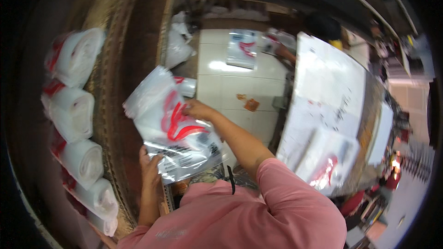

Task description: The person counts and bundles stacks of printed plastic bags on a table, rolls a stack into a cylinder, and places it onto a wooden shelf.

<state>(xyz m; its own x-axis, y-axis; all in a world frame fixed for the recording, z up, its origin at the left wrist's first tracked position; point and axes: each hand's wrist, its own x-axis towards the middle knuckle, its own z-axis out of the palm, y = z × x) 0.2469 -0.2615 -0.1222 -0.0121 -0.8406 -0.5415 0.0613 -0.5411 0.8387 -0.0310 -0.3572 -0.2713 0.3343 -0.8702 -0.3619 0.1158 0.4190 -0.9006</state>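
The left hand [150, 163] is pinching the lower left corner of a clear plastic bag [177, 131] with a red printed mark and a block of black print, its fingers closed on the film, while the right hand [196, 109] is gripping the bag's upper edge at about one o'clock from the left, its fingers also closed on the plastic. The bag is hanging between the two hands just in front of the pink-sleeved chest, slightly tilted, with a white crumpled layer [150, 90] bunching at its ten o'clock corner. To handle this well, I judge that the film wants an even pull from both corners so that it lies flat, and a firm pinch, since such plastic is likely slippery and clings to its neighbours. At nine o'clock, rolled white bundles with red bands [76, 108] are sitting in a row along a dark wooden shelf [115, 55]. At three o'clock a counter [364, 124] is carrying white sheets [330, 78] and a stack of similar bags [327, 161]. Farther off, at twelve o'clock, another such bag [242, 48] is lying on the pale tiled floor [217, 87], with a small orange scrap [251, 104] near it, and another person's arm [286, 54] is reaching in beyond.
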